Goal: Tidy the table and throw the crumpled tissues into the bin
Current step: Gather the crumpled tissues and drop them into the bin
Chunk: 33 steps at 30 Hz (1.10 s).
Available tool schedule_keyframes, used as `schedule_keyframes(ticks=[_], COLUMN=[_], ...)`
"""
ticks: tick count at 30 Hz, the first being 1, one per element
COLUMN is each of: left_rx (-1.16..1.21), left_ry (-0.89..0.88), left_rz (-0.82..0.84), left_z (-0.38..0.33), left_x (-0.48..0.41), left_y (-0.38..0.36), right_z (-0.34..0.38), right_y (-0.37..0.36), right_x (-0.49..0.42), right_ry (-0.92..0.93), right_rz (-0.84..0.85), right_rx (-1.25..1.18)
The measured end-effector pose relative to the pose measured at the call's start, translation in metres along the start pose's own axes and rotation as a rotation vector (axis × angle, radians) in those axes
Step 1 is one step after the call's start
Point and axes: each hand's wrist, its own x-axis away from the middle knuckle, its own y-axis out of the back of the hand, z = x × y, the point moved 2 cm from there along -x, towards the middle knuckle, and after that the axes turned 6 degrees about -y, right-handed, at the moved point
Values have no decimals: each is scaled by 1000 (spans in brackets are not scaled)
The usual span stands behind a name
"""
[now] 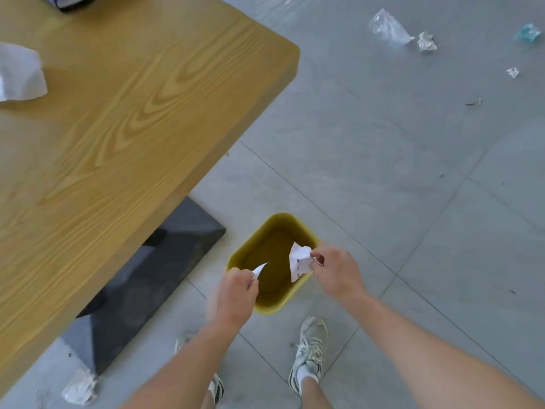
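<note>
Both hands are held over a yellow bin that stands on the grey tiled floor, just beside the corner of the wooden tabletop. A small white strip of paper is pinched in the closed fingers of the left hand, above the bin's near-left rim. A larger crumpled white piece, with faint marks printed on it, is pinched between thumb and fingers of the right hand, over the bin's right side. The two pieces are held apart, with the open mouth of the bin seen between them. The inside of the bin is shown dark, and what it contains cannot be told. One crumpled white tissue is left lying on the tabletop near its left edge. Another crumpled tissue is seen on the floor by the dark base under the tabletop. Further off on the floor, a clear plastic wrapper, a white paper ball, a bluish scrap and a small white scrap are scattered. Pale sneakers are planted just behind the bin.
</note>
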Motion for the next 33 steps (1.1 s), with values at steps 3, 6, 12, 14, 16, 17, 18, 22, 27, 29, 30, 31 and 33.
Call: schedule_keyframes(ticks=[3, 6, 12, 14, 16, 17, 18, 22, 27, 29, 30, 31, 33], left_rx=[-13, -94, -302, -358, -398, -412, -426, -456, -472, -476, -480, -487, -493], left_ry=[41, 27, -63, -90, -129, -152, -172, -171, -140, -147, -148, -146, -142], left_rz=[37, 78, 98, 107, 111, 117, 124, 96, 78, 93, 100, 104, 96], left_z=[15, 26, 49, 56, 61, 63, 66, 72, 70, 68, 66, 64, 59], left_x=[-20, -39, -82, -93, -100, -103, -106, -106, -93, -91, -89, -88, -84], left_y=[-40, -77, -126, -139, -151, -157, -163, -178, -174, -165, -161, -155, -144], right_z=[-20, -37, -54, -56, -56, -56, -56, -60, -70, -68, -66, -65, -61], right_y=[-30, -63, -115, -127, -137, -141, -145, -158, -157, -150, -146, -142, -134], right_x=[-29, -53, -97, -110, -123, -128, -132, -138, -129, -126, -123, -121, -115], right_ry=[-10, -5, 92, 116, 146, 156, 167, 192, 199, 196, 195, 194, 181], right_rz=[33, 94, 137, 123, 108, 101, 95, 36, 51, 50, 47, 47, 56], right_rx=[20, 71, 259, 290, 329, 350, 373, 390, 330, 315, 309, 305, 298])
